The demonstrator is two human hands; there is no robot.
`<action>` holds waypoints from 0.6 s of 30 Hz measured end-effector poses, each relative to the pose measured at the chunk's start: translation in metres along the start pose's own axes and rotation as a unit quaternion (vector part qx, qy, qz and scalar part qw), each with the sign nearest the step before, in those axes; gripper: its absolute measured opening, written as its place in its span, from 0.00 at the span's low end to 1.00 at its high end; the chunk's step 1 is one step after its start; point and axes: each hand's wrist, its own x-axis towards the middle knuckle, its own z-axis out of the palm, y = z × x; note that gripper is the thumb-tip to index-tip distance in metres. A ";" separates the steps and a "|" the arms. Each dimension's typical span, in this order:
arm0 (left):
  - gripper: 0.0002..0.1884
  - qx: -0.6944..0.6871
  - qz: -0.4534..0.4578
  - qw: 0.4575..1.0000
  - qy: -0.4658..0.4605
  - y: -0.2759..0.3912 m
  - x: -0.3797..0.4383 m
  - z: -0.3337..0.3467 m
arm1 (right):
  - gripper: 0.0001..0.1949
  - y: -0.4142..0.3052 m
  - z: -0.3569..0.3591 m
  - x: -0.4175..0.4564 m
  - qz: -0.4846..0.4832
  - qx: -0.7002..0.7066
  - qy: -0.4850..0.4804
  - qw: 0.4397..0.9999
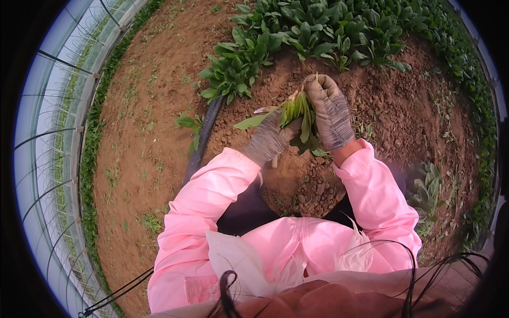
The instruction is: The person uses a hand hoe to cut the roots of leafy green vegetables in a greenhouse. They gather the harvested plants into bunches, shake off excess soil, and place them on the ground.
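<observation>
A bunch of spinach-like leafy greens [298,109] is in my gloved left hand [272,137], its pale root ends up and its leaves hanging down. One broad leaf [251,121] sticks out to the left. Beside the bunch, my gloved right hand [328,107] has thumb and fingers pinched together on a thin yellowish stalk [317,76]. Behind the left hand shows a metal blade [264,109]. Below that hand is a short pale handle-like piece [274,161]; whether the two are joined, or held, I cannot tell.
Dense leafy plants [318,31] grow ahead of me. A dark hose [206,129] runs along the soil [147,131] to my left. Picked greens [427,187] lie by my right elbow. The greenhouse's plastic wall [51,119] curves along the left, and a crop row [473,99] borders the right.
</observation>
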 end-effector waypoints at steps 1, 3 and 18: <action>0.20 -0.008 0.020 1.000 0.010 -0.001 0.001 0.002 | 0.14 -0.001 -0.001 0.002 -0.004 -0.015 -0.021 1.000; 0.19 -0.025 0.060 0.997 0.030 0.001 0.001 0.006 | 0.18 -0.004 -0.005 0.004 -0.012 -0.044 -0.063 0.997; 0.16 0.159 0.052 0.984 0.064 -0.010 0.003 -0.010 | 0.37 -0.009 0.008 -0.004 -0.014 0.073 -0.184 0.980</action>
